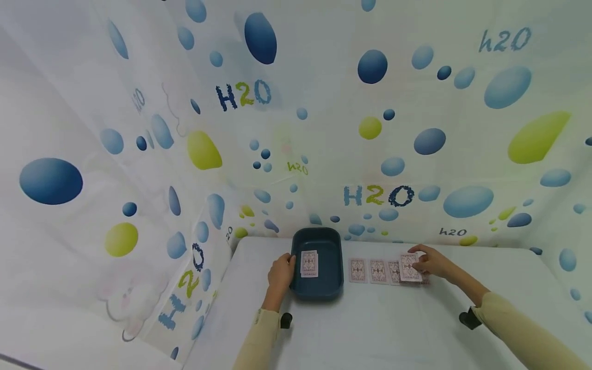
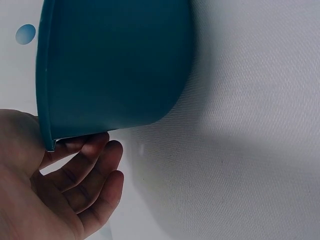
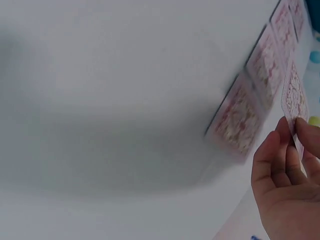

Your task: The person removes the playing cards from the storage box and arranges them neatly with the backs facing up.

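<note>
My left hand grips the left rim of a dark teal plastic tray. In the left wrist view, the fingers curl beneath the rim, and the thumb is mostly hidden. Two overlapping playing cards lie back up inside the tray. My right hand pinches one playing card between thumb and fingers, raised above a row of cards. That row runs right of the tray, with red-patterned backs showing; its nearest card is beside the tray. The held card partly covers the row's right end.
A white cloth covers the table. Behind and at the sides hangs a white curtain printed with blue and green drops. Dark wrist devices sit at both cuffs.
</note>
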Demonstrator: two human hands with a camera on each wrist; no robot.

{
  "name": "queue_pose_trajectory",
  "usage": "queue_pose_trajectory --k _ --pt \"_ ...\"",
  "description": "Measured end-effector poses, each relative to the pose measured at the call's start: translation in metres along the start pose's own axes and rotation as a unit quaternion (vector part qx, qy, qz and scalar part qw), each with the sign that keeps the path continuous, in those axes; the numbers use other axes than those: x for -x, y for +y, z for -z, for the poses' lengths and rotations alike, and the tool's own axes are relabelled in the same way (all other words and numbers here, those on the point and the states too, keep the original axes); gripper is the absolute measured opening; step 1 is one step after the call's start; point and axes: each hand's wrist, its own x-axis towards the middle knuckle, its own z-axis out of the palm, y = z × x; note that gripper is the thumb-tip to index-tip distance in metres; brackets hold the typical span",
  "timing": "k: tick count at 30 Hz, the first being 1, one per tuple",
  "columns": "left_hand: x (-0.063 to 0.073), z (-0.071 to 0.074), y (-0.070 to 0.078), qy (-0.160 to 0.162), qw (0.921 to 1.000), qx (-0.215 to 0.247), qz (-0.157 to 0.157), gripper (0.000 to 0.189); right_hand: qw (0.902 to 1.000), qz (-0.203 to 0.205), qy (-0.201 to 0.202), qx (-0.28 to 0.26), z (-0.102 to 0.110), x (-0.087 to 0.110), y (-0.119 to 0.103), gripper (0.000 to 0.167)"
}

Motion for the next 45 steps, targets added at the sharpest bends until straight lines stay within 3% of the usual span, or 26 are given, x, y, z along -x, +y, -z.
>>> queue_pose_trajectory --k 7,12,19,25,32,45 --pt "0.005 -0.003 -0.003 0.0 1.0 -0.001 -0.007 0.029 0.9999 -0.01 -0.007 0.002 0.015 0.014 0.031 0.046" --pt "0.004 -0.002 -0.001 0.003 1.0 -0.004 -0.007 0.03 0.9995 -0.026 -0.006 0.016 0.031 0.021 0.04 0.046" --pt "0.003 -0.002 0.001 0.007 0.9999 0.002 -0.011 0.028 0.9987 -0.019 0.009 0.046 0.042 0.026 0.056 0.043" --pt "0.007 -0.005 -0.002 0.005 1.0 0.002 -0.002 0.028 0.9969 -0.018 0.027 0.072 0.037 0.023 0.068 0.04" --pt "0.004 -0.003 -0.001 0.021 0.9996 0.002 -0.018 0.028 0.9931 -0.025 0.069 0.092 0.032 0.019 0.065 0.039" --pt "0.005 -0.002 -0.001 0.02 0.9996 0.002 -0.02 0.028 0.9789 -0.036 0.128 0.156 0.018 0.019 0.066 0.039"
